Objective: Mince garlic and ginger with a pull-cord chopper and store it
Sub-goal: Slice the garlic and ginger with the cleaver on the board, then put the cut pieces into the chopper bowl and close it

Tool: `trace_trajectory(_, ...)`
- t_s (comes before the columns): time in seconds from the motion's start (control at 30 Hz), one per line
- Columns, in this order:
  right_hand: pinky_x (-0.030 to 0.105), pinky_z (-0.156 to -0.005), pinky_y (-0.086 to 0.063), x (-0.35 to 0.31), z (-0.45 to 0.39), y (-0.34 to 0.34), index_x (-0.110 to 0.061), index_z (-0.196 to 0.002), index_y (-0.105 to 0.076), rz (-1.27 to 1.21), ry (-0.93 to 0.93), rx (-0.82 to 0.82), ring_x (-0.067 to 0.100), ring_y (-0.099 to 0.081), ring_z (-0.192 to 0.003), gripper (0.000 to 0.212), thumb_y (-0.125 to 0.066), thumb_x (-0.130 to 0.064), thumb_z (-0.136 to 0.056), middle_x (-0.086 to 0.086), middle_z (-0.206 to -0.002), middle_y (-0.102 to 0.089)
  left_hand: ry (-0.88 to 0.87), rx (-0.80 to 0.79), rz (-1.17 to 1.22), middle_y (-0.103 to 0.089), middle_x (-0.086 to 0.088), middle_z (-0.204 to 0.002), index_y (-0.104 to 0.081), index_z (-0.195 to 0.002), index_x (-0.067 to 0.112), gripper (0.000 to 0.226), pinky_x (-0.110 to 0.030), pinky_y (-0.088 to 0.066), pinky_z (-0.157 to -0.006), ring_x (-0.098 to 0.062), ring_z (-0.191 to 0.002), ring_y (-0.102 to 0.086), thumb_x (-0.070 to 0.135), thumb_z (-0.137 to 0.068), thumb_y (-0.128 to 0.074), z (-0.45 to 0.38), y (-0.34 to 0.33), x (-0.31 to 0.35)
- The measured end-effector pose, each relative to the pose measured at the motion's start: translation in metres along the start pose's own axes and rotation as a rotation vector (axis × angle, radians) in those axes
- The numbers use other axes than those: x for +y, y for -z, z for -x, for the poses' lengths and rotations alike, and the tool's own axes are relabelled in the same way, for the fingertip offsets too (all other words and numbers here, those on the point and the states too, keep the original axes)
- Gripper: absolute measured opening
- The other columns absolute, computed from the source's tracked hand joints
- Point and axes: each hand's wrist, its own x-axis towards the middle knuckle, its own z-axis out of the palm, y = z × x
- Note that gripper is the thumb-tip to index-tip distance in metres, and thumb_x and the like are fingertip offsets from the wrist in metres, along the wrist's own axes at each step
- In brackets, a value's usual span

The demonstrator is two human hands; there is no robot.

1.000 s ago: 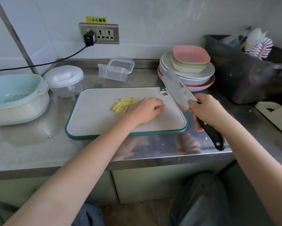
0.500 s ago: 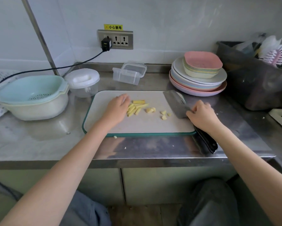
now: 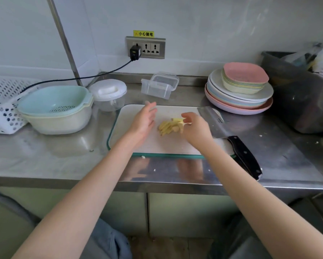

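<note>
**Ginger gathered for the chopper**

Since the earlier frame the cleaver has been released and now lies flat at the 3 o'clock edge of the cutting board, its black handle overhanging toward the counter's front. The scattered pieces have been drawn together into one heap of ginger strips near the board's centre.

The left hand is held at 9 o'clock of the heap, fingers straight and spread, gripping nothing. The right hand is at 3 o'clock of the heap, fingers loosely curved over it and touching some strips; whether any are actually pinched cannot be told.

The pull-cord chopper stands lidded at 10 o'clock of the board, the clear storage box at 12 o'clock.

The step is judged to be scooping. It would be done best if the heap were cupped between both palms, the chopper's lid removed first, and the strips carried low so that none are dropped on the steel counter.
</note>
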Motion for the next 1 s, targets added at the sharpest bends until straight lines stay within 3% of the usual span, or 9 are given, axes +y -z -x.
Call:
trace_trajectory(0.1, 0.028, -0.092, -0.039, 0.003, -0.027, 0.007, -0.012, -0.135, -0.049, 0.03, -0.016, 0.05, 0.029, -0.051, -0.119, 0.042, -0.037, -0.007, -0.095, 0.012, -0.131, -0.056, -0.008, 0.018, -0.012, -0.028, -0.01, -0.156, -0.03, -0.15, 0.011, 0.051, -0.035, -0.021, -0.117, -0.021, -0.145, -0.025, 0.034, -0.105, -0.03, 0.002, 0.015, -0.003)
trace_trajectory(0.23, 0.034, -0.105, -0.035, 0.002, -0.034, -0.011, -0.013, -0.137, -0.047, 0.141, 0.051, -0.176, 0.03, -0.047, -0.125, 0.039, -0.033, -0.024, -0.102, 0.012, -0.138, -0.051, -0.043, 0.072, -0.141, -0.031, -0.002, -0.155, -0.028, -0.151, 0.012, 0.054, -0.031, -0.016, -0.119, -0.016, -0.142, -0.03, 0.04, -0.105, -0.027, 0.005, -0.008, -0.025)
trace_trajectory(0.37, 0.027, -0.095, -0.037, 0.001, -0.027, -0.02, -0.011, -0.131, -0.052, -0.047, 0.094, -0.131, 0.027, -0.051, -0.119, 0.037, -0.032, -0.024, -0.103, 0.011, -0.13, -0.057, -0.045, 0.07, -0.197, -0.052, -0.006, -0.135, -0.047, -0.134, 0.009, 0.054, -0.033, -0.038, -0.104, -0.021, -0.124, -0.05, 0.046, -0.103, -0.024, 0.007, -0.042, -0.027)
trace_trajectory(0.47, 0.039, -0.097, -0.044, 0.001, -0.034, -0.009, -0.011, -0.127, -0.054, -0.205, 0.028, -0.05, 0.028, -0.056, -0.111, 0.035, -0.033, -0.023, -0.102, 0.01, -0.123, -0.06, -0.033, 0.092, -0.099, -0.037, -0.004, -0.152, -0.034, -0.147, 0.019, 0.061, -0.04, -0.025, -0.117, -0.022, -0.139, -0.036, 0.055, -0.098, -0.027, 0.009, -0.046, -0.023)
trace_trajectory(0.53, 0.04, -0.093, -0.047, 0.001, -0.04, 0.001, -0.011, -0.124, -0.055, -0.172, 0.019, -0.011, 0.027, -0.059, -0.105, 0.035, -0.032, -0.025, -0.101, 0.008, -0.12, -0.062, -0.083, 0.138, -0.143, -0.019, 0.003, -0.16, -0.017, -0.154, 0.019, 0.056, -0.029, -0.014, -0.116, -0.014, -0.146, -0.02, 0.044, -0.104, -0.025, 0.013, -0.032, -0.016)
trace_trajectory(0.6, 0.037, -0.088, -0.047, -0.006, -0.043, 0.003, -0.013, -0.124, -0.055, -0.093, 0.058, 0.001, 0.026, -0.059, -0.104, 0.034, -0.035, -0.026, -0.1, 0.006, -0.12, -0.063, -0.172, 0.201, -0.197, -0.018, 0.004, -0.16, -0.015, -0.154, 0.017, 0.053, -0.021, -0.015, -0.11, -0.011, -0.146, -0.019, 0.032, -0.105, -0.029, 0.015, -0.01, -0.011)
trace_trajectory(0.7, 0.027, -0.083, -0.044, -0.037, -0.042, -0.017, -0.014, -0.122, -0.057, -0.042, 0.223, 0.015, 0.024, -0.06, -0.103, 0.029, -0.046, -0.016, -0.095, 0.006, -0.114, -0.065, -0.305, 0.29, -0.334, -0.037, -0.002, -0.152, -0.029, -0.149, 0.013, 0.052, -0.025, -0.026, -0.111, -0.014, -0.139, -0.035, 0.015, -0.1, -0.045, 0.014, 0.026, -0.002)
trace_trajectory(0.8, 0.027, -0.087, -0.043, -0.075, -0.046, -0.051, -0.014, -0.126, -0.054, 0.014, 0.395, -0.088, 0.024, -0.058, -0.107, 0.038, -0.052, -0.005, -0.089, 0.008, -0.121, -0.061, -0.37, 0.369, -0.689, -0.059, -0.004, -0.131, -0.055, -0.13, 0.012, 0.038, -0.029, -0.04, -0.1, -0.019, -0.119, -0.054, 0.01, -0.092, -0.052, 0.013, 0.06, 0.002)
trace_trajectory(1.0, 0.036, -0.097, -0.039, -0.145, -0.077, -0.1, -0.028, -0.141, -0.036, 0.179, 0.486, -0.26, 0.032, -0.04, -0.124, 0.069, -0.07, -0.028, -0.081, 0.012, -0.141, -0.036, -0.519, 0.525, -0.773, -0.064, -0.009, -0.106, -0.061, -0.104, 0.005, 0.019, -0.031, -0.044, -0.087, -0.025, -0.102, -0.058, 0.001, -0.087, -0.053, 0.022, 0.104, 0.001)
